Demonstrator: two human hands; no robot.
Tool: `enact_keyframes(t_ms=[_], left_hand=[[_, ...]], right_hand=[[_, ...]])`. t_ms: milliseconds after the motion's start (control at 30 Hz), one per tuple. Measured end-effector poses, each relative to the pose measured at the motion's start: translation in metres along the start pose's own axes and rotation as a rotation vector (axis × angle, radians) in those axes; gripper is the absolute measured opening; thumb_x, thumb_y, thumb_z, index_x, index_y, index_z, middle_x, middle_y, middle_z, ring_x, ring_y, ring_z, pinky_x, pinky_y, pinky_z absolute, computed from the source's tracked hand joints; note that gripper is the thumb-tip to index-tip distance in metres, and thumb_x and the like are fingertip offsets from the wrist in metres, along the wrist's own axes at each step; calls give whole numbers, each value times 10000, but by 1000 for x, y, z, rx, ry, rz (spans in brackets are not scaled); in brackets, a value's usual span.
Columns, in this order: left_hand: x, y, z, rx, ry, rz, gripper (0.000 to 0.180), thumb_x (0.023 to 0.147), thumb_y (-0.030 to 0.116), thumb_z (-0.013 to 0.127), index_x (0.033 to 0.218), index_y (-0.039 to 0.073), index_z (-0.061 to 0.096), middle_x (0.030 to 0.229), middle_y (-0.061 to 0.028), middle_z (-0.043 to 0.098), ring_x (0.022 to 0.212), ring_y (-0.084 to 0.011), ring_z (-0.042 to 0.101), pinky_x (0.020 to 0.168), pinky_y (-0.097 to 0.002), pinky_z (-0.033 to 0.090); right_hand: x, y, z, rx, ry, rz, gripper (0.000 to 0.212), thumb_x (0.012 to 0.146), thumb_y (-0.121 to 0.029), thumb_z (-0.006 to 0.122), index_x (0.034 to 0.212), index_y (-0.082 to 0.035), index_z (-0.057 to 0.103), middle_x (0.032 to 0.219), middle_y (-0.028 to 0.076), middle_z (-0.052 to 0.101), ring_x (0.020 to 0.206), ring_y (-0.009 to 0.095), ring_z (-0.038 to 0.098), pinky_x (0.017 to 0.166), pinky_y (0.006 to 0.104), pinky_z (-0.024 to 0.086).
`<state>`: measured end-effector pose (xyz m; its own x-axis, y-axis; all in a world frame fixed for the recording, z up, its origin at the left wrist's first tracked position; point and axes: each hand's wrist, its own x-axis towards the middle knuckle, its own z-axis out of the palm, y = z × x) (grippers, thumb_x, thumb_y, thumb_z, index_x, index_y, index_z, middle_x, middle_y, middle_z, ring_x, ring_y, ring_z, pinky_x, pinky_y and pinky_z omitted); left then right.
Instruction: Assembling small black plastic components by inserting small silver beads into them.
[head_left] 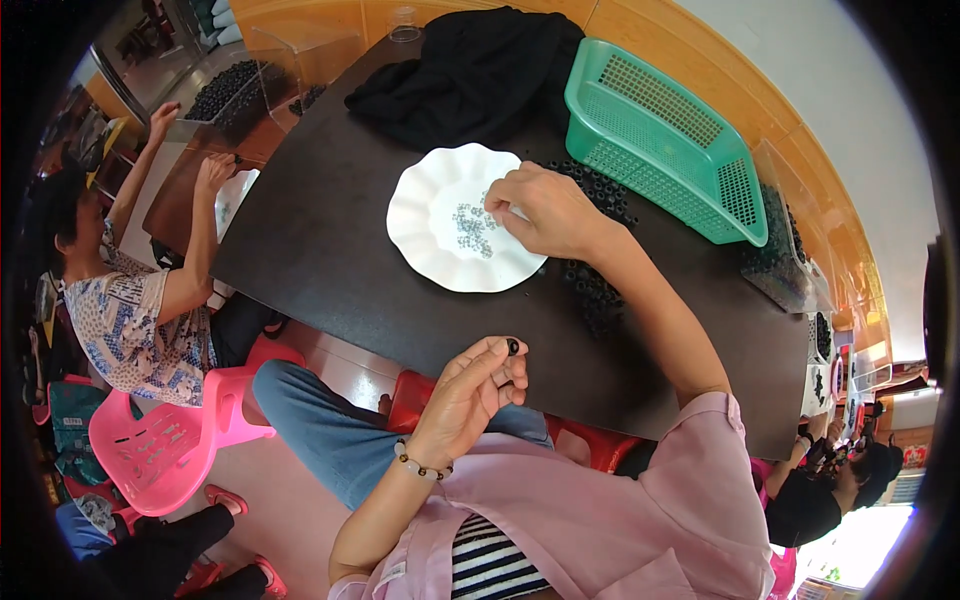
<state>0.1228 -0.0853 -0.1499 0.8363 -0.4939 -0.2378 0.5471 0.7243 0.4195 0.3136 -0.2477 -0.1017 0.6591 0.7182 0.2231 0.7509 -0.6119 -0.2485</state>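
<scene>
My left hand is raised in front of the table's near edge. Its thumb and forefinger pinch a small round black part with a hollow-looking end. Over a white scalloped plate, my right hand has its fingertips drawn together; whatever they hold, if anything, is hidden. Beneath those fingertips, tiny clear-grey pieces lie spread in the middle of the plate. A loose heap of small black parts covers the table to the plate's right, partly behind my right wrist and forearm.
A green plastic basket stands at the back right, beside a clear bin of dark parts. Black cloth and a clear cup are at the far edge. On the left, a person works near a pink chair.
</scene>
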Motion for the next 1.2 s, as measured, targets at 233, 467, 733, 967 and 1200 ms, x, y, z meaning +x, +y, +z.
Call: enact_keyframes(t_ms=[233,467,733,967,1200], left_hand=[[-2,-1,-1,5,-5,0,230,1002,238,525,1080,34,601,860,-13,602,814,-103,575,715,-264,471],[-3,-2,-2,7,-9,-1,226,998,237,533,1077,38,605,855,-10,600,812,-100,573,714,-261,470],[-6,5,5,-48,27,-4,228,993,233,538,1079,32,603,841,-8,577,784,-107,547,720,-253,461],[-9,13,14,-31,59,68,248,990,247,554,1109,36,603,833,3,553,766,-95,514,715,-241,439],[-12,7,14,-18,82,84,237,969,254,597,1120,71,612,841,24,557,775,-76,512,721,-237,437]], right_hand=[[29,-6,9,-3,16,-67,104,833,-110,614,908,-62,668,826,101,652,875,301,599,757,409,488],[35,-9,10,-97,-76,-21,137,839,-110,606,939,-54,680,817,117,650,874,310,595,760,414,492],[-8,-16,-32,588,25,187,131,861,-68,663,983,-20,674,859,31,671,754,72,563,680,224,449],[-57,-63,-39,1156,-50,366,127,848,-18,706,960,7,652,911,55,682,883,92,634,799,224,493],[-76,-84,-38,1070,9,171,135,756,-33,791,851,-50,697,898,52,694,846,141,626,766,266,467]])
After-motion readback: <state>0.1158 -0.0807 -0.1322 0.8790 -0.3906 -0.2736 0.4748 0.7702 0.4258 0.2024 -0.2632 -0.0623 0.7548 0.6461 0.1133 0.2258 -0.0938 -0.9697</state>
